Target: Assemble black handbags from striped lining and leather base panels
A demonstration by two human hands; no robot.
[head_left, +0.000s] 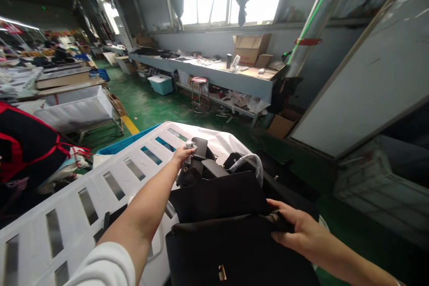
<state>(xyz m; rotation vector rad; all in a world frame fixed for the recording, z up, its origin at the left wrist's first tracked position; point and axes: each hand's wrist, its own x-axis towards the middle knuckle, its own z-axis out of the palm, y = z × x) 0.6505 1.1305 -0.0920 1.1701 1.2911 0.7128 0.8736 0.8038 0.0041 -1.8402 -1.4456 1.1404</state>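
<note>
My left hand (pixel 182 154) reaches out over a pile of black bags and is closed on a small pale wad (pixel 189 145) pressed against a black bag (pixel 199 161) at the far end of the pile. My right hand (pixel 296 228) grips the upper right edge of the nearest black bag (pixel 234 246), which has a small gold clasp (pixel 221 272) on its front. A clear plastic wrap (pixel 250 163) lies over another black bag behind it.
A white slotted crate wall (pixel 83 205) runs along the left of the bags. Red and black fabric (pixel 23 147) lies at far left. A long grey workbench (pixel 214 73) with cardboard boxes (pixel 250 49), a stool (pixel 200 94) and the green floor lie beyond.
</note>
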